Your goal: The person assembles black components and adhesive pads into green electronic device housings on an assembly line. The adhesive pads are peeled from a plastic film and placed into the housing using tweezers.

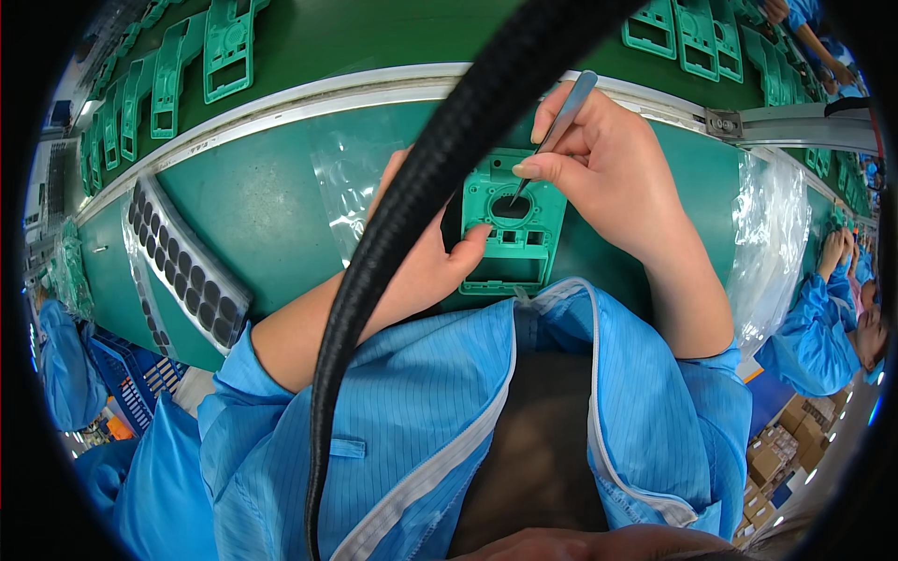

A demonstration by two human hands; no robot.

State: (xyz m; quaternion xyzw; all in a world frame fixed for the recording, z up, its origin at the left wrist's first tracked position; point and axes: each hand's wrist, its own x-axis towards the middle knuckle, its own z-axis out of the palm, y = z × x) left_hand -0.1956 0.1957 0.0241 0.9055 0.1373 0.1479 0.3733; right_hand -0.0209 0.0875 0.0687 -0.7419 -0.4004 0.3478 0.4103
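A green plastic housing (535, 245) lies on the green worktable in front of me, its round ring toward the far half. Inside the ring sits a black oval pad (511, 208). My right hand (613, 159) pinches metal tweezers (572, 105), whose tips come down onto the pad, seemingly touching it. At the housing's left edge, my left hand (426, 260) steadies it, thumb resting on the near-left part. A thick black cable (398, 210) crosses the view and hides part of the left hand's fingers and wrist.
A sheet of black oval pads (180, 257) lies at left. Clear plastic film (339, 173) is beyond my left hand, more film (772, 229) at right. Past a metal rail (281, 117), a green belt carries several housings (229, 51). A co-worker in blue (809, 327) is at right.
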